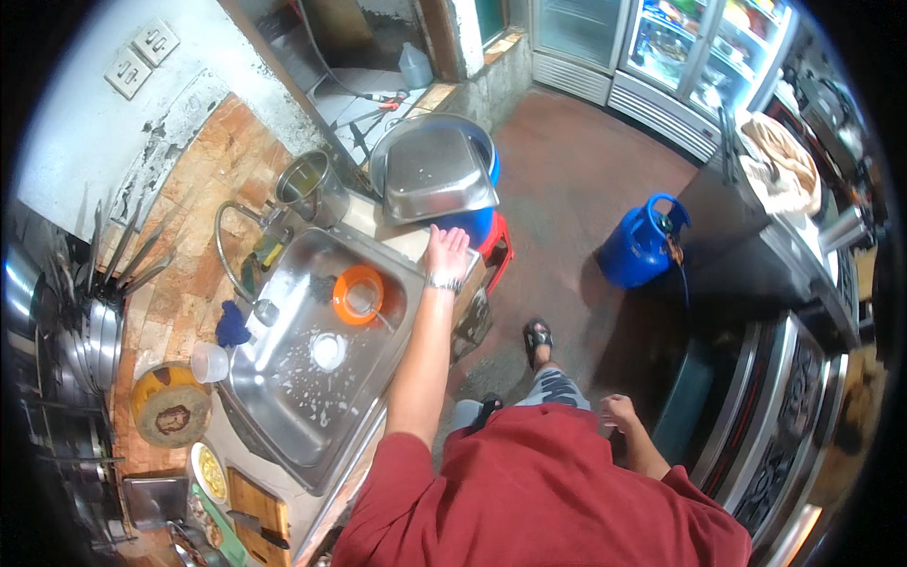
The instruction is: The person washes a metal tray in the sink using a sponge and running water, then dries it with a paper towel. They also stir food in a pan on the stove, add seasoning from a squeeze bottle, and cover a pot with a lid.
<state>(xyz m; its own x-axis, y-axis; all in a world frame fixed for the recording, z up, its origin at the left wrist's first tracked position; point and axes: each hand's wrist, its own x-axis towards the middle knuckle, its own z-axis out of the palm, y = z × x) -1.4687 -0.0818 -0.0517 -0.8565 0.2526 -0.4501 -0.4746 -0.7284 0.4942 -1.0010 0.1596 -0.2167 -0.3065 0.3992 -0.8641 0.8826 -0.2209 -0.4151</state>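
Observation:
My left arm reaches forward past the sink, and my left hand is open with fingers stretched out. It is just below the near edge of an upturned steel pan; I cannot tell whether they touch. The pan rests on a round metal basin over a blue bin. Beside my hand, the steel sink holds an orange bowl and has white suds on its floor. My right hand hangs by my right side, fingers curled with nothing visible in them.
A blue gas cylinder stands on the floor to the right, near a stove. Left of the sink are a metal pot, a faucet hose and a cutting board with a knife. Lit glass-door refrigerators stand at the back.

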